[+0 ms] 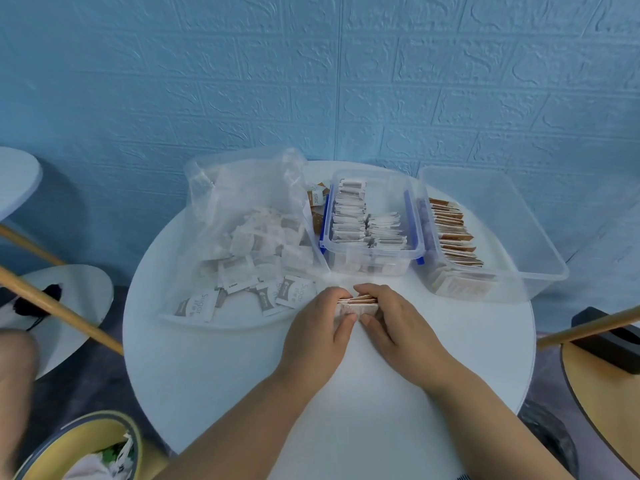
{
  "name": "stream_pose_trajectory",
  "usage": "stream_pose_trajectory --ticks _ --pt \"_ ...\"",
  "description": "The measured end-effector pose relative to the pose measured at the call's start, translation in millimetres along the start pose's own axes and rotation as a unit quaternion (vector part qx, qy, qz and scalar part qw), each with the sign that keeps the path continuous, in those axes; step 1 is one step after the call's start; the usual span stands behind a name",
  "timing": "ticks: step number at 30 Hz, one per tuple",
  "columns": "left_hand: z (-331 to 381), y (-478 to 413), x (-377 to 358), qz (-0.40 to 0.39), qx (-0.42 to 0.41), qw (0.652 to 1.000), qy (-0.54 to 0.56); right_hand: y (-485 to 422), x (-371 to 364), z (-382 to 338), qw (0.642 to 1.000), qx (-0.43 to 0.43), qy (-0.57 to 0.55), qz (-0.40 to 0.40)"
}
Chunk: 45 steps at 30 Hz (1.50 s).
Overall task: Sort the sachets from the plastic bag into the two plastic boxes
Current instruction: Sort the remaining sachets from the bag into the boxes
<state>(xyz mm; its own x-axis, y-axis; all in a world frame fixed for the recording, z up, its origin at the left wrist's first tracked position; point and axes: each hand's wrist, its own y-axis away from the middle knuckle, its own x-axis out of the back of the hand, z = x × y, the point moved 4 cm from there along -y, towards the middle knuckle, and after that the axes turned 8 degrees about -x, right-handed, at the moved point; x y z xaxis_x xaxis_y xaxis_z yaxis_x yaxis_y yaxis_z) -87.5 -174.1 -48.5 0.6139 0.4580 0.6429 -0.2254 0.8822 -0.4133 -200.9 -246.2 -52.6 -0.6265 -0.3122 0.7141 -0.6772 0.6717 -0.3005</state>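
Note:
Between my left hand [317,327] and my right hand [394,323] stands a small stack of brown sachets [356,304], held on edge just above the round white table [242,368]. Both hands grip the stack from opposite sides. A clear plastic bag [242,209] lies at the back left, with several white sugar sachets [263,258] inside and spilling from its mouth. The blue-clipped plastic box [372,220] holds rows of white sachets. The larger clear box [491,230] at the right holds a row of brown sachets [453,230].
A few brown sachets [317,202] lie between the bag and the blue-clipped box. Wooden poles [59,306] cross at the left and right. Other round tables stand at both sides, and a yellow bin [83,448] sits at the lower left.

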Motion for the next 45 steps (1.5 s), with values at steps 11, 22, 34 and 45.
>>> stream_pose_trajectory --ticks 11,22,34,45 --pt "18.6 -16.4 9.9 0.000 -0.047 0.999 0.018 -5.4 42.6 -15.9 0.995 -0.029 -0.093 -0.003" --pt "79.0 -118.2 -25.1 -0.010 -0.079 0.996 -0.029 -72.7 169.9 29.4 0.988 -0.091 -0.072 0.100" --pt "71.6 -115.2 -58.5 -0.059 -0.140 0.975 -0.164 -167.8 160.1 134.1 0.966 -0.240 0.082 0.054" --pt "69.9 -115.3 -62.6 -0.008 -0.142 0.970 -0.198 -170.8 135.3 154.8 0.938 -0.338 -0.077 -0.019"
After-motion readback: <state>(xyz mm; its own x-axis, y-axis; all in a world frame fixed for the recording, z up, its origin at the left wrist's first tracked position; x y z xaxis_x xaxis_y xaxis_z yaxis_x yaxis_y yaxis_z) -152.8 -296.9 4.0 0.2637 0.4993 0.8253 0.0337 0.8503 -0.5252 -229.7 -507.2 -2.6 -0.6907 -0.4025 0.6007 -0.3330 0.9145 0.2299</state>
